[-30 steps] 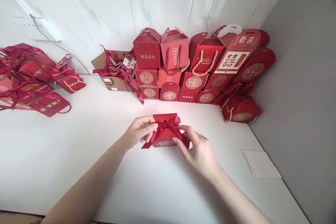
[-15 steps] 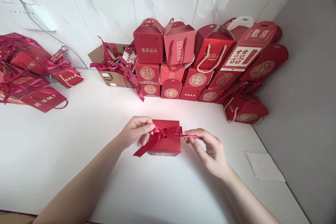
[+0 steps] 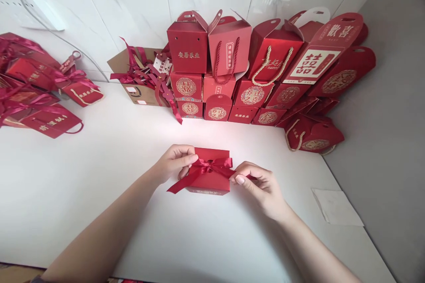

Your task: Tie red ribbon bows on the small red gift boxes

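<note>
A small red gift box [image 3: 212,181] stands on the white table in front of me. Across its top lies a red satin ribbon [image 3: 206,166] tied in a bow, with one tail hanging over the front left. My left hand [image 3: 175,162] pinches the bow's left loop between thumb and finger at the box's left edge. On the other side, my right hand [image 3: 257,185] grips the ribbon's right tail just beyond the box. The rest of that tail is partly hidden behind my fingers.
Red gift boxes [image 3: 254,95] are stacked along the back wall. Left of them, a brown cardboard box [image 3: 144,96] holds ribbons and tags. Finished-looking boxes with bows [image 3: 49,119] lie at far left. A white paper [image 3: 337,207] lies at right by the grey wall.
My right hand has shifted slightly along the right tail, closer to the box, and the tail now looks wider and flatter. My left hand keeps its pinch. The view has tilted a little.
</note>
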Action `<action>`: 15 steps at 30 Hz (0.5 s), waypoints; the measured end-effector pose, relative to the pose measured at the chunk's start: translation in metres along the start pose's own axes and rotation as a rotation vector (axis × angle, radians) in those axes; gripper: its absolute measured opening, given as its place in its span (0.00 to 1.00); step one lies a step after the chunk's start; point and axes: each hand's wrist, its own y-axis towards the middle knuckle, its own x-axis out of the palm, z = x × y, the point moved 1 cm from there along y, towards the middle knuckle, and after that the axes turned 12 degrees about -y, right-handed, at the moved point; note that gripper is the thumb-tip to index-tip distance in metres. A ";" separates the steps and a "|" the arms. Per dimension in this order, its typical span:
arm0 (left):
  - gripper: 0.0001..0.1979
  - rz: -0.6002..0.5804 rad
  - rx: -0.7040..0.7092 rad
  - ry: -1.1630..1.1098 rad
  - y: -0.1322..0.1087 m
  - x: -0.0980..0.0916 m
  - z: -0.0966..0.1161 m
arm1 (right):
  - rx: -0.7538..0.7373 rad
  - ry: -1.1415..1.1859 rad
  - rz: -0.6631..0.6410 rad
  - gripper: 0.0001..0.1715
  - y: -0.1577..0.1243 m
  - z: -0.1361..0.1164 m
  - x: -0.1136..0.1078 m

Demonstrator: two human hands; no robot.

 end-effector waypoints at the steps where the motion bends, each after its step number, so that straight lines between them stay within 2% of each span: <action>1: 0.19 0.012 -0.001 -0.009 0.000 0.000 -0.002 | 0.005 0.001 0.000 0.12 0.000 0.000 0.001; 12: 0.18 0.089 -0.033 -0.096 0.004 0.010 -0.006 | 0.060 0.008 -0.027 0.12 0.001 0.001 -0.009; 15: 0.19 0.149 -0.031 -0.110 0.005 0.014 -0.008 | 0.072 -0.008 -0.059 0.12 0.001 0.002 -0.013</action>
